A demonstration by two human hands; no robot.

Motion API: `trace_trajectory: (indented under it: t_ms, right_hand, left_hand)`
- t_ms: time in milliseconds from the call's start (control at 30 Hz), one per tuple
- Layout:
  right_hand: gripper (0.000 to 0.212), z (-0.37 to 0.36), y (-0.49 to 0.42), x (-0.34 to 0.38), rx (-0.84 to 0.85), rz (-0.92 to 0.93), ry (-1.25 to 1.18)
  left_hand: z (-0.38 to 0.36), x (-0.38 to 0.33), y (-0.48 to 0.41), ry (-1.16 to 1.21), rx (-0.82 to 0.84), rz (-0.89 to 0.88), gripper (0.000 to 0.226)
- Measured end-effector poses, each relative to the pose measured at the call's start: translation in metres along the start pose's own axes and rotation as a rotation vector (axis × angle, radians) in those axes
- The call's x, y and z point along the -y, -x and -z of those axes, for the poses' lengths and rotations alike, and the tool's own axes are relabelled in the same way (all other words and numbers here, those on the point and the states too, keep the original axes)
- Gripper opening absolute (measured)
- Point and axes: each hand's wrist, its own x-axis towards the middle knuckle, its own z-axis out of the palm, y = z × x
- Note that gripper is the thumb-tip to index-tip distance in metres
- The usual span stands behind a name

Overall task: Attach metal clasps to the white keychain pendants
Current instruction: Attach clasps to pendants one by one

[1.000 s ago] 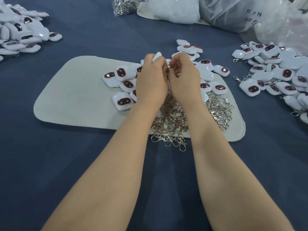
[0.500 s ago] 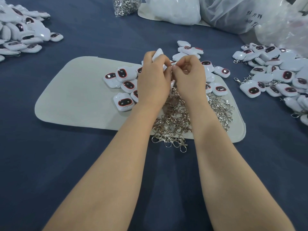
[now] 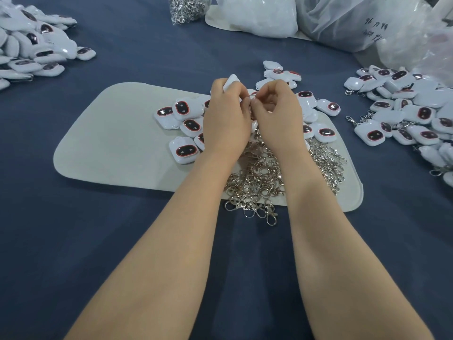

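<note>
Pendant [image 3: 231, 81], white, sticks up from curled fingers of left hand [image 3: 226, 119], above far edge of grey mat [image 3: 117, 133], mid-counter [image 3: 73, 241]. Right hand [image 3: 277, 119] is also curled, thumb & forefinger pinching thin metal clasp [image 3: 254, 94] just beside pendant; fingertips of both hands meet. Forearms reach in from near edge. Vs 0.5 s ago: hands & pendant approx same spot, no real shift. Handwriting on plastic bag [image 3: 355, 25], far right corner, is too blurred to read.

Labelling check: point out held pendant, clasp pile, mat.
held pendant [image 3: 231, 81], head view, exposed white corner
clasp pile [image 3: 257, 176], head view, heap's middle
mat [image 3: 110, 133], head view, bare left part
</note>
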Motion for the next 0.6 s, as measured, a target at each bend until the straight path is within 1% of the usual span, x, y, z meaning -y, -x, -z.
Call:
trace_trajectory:
  t_ms: [100,200,467,600]
  right_hand:
    - [0.015,-0.0009,0.0015,-0.0007,-0.023,0.058,0.056]
    - [0.016,-0.0013,0.0025,-0.0018,-0.046,0.087,0.054]
    - [0.018,-0.0014,0.0029,-0.0040,-0.044,0.112,0.057]
    - [0.018,-0.0018,0.0040,-0.0036,-0.029,0.105,0.044]
  left_hand:
    - [0.0002,-0.0010,0.0005,-0.023,0.011,-0.017,0.013]
    - [0.0001,-0.0016,0.0012,-0.055,0.016,-0.037,0.013]
    - [0.0006,-0.0009,0.0011,-0.068,0.029,-0.041,0.015]
    - [0.0007,-0.0006,0.0006,-0.082,0.026,-0.017,0.016]
